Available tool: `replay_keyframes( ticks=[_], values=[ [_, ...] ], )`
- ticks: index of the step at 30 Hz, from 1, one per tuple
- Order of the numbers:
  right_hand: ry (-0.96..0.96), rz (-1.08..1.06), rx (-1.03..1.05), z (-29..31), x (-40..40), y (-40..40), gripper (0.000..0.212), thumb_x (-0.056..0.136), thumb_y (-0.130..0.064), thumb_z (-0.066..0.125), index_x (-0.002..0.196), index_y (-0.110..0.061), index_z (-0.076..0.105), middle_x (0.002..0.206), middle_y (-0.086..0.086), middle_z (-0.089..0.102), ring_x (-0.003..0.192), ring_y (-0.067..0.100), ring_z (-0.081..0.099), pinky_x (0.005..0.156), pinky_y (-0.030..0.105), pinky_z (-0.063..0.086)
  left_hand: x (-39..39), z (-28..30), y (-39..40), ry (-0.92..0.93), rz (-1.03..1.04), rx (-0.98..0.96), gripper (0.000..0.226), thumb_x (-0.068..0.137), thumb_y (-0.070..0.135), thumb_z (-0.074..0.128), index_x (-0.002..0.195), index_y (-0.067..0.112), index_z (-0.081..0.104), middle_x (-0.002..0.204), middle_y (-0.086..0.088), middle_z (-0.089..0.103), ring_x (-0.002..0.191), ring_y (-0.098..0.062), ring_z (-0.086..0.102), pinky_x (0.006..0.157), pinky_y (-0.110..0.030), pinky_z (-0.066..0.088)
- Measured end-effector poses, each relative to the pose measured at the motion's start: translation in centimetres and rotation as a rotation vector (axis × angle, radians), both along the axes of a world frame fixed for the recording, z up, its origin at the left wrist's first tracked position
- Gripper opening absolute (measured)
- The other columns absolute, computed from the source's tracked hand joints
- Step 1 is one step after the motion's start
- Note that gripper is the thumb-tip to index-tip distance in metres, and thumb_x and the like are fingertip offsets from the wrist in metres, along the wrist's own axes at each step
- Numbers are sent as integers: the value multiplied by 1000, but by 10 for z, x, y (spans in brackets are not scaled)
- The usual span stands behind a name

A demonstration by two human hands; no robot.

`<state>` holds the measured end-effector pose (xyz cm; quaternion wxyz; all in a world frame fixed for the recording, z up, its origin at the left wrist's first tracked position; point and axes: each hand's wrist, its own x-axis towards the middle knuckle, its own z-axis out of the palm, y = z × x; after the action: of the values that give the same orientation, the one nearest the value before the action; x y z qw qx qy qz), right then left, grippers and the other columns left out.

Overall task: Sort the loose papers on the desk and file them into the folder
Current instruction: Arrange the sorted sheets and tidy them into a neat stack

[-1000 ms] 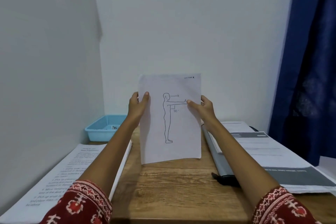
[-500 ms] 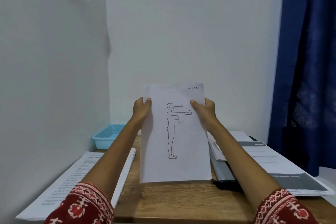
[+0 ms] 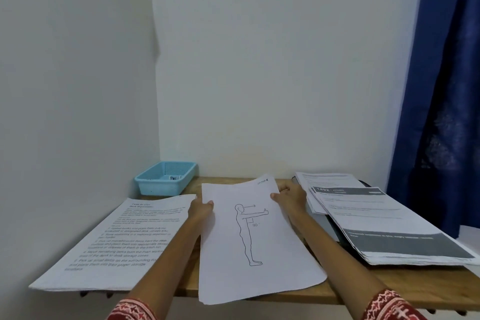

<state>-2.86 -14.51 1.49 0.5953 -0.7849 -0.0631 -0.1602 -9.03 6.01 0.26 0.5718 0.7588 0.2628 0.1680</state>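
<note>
The sheet (image 3: 249,239) between the left hand (image 3: 201,209) and right hand (image 3: 289,196) is thin matt white paper, slightly wavy, with a line drawing. Under it the worktop (image 3: 322,291) is wood with visible grain and a dull finish. Left of the left hand a matt paper stack (image 3: 117,244) carries black print; beyond it stands a pale blue plastic basket (image 3: 165,178) with perforated walls. Right of the right hand lie grey-banded printed papers (image 3: 384,223). The curtain (image 3: 446,86) is dark blue cloth.

Plain white walls (image 3: 272,73) meeting at left corner; dark blue curtain (image 3: 446,86) far right; wooden surface (image 3: 389,291) below.
</note>
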Motion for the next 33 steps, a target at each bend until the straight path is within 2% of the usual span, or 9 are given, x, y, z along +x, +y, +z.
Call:
replay_keyframes(
  ticks=[6, 10, 14, 17, 20, 23, 26, 30, 33],
  values=[
    [-112, -4, -116, -14, 18, 8, 30, 77, -5, 64, 63, -25, 46, 64, -7, 53, 66, 21, 53, 65, 38, 48, 18, -9, -1, -11, 71, 250, 45, 94, 9, 48, 137, 0, 37, 135, -19, 49, 123, -35, 46, 101, -37, 37],
    [-225, 24, -279, -12, 16, 10, 28, 78, -10, 62, 63, -27, 46, 66, -11, 52, 64, 12, 50, 61, 31, 40, 16, -20, -13, -82, 135, 361, 33, 89, 0, 49, 120, 8, 44, 107, -13, 55, 104, -29, 53, 80, -23, 37],
    [-146, 469, -226, -5, 11, 7, 29, 75, 5, 71, 63, -19, 59, 71, -8, 63, 65, 2, 57, 66, 22, 45, 16, -24, -26, -193, 248, 690, 70, 74, -10, 62, 134, 17, 39, 130, -7, 44, 117, -27, 43, 93, -38, 40],
    [-24, 715, -315, -4, 8, 2, 26, 70, 2, 78, 63, -21, 68, 80, -2, 71, 81, 9, 66, 78, 23, 49, 19, -25, -25, -492, 13, 717, 54, 63, -15, 60, 104, 20, 65, 117, -8, 52, 115, -25, 45, 90, -32, 38],
    [105, 815, -272, 0, 5, -4, 12, 70, -9, 79, 66, -15, 70, 85, 7, 71, 88, 13, 67, 85, 23, 49, 16, -29, -25, -524, -92, 654, 37, 59, -17, 51, 65, 16, 68, 102, 1, 54, 108, -21, 48, 78, -21, 27],
    [64, 562, -189, 7, 12, -6, 17, 78, -16, 76, 66, -14, 65, 75, -1, 66, 74, 7, 61, 74, 18, 46, 16, -30, -25, -503, -75, 642, 39, 59, -20, 46, 60, 13, 67, 98, 6, 52, 103, -19, 48, 74, -19, 26],
    [13, 165, -445, 8, 32, -5, 13, 81, -5, 66, 69, -9, 61, 77, 1, 62, 67, 9, 52, 57, 19, 38, 17, -30, -24, -497, -78, 615, 40, 59, -20, 45, 59, 13, 67, 97, 5, 53, 102, -16, 48, 74, -19, 28],
    [184, 128, -613, -6, 40, 1, 42, 77, -13, 72, 57, -16, 35, 61, -1, 41, 57, 14, 39, 52, 27, 26, 18, -32, -25, -492, -78, 631, 39, 59, -19, 47, 61, 13, 68, 100, 2, 56, 101, -15, 48, 71, -14, 29],
    [141, 62, -446, -12, 39, 2, 30, 72, -8, 76, 66, -12, 47, 68, -1, 49, 68, 17, 48, 59, 26, 34, 18, -31, -25, -481, -75, 629, 38, 61, -19, 47, 62, 12, 68, 103, -1, 57, 101, -12, 45, 70, -9, 28]
  ],
)
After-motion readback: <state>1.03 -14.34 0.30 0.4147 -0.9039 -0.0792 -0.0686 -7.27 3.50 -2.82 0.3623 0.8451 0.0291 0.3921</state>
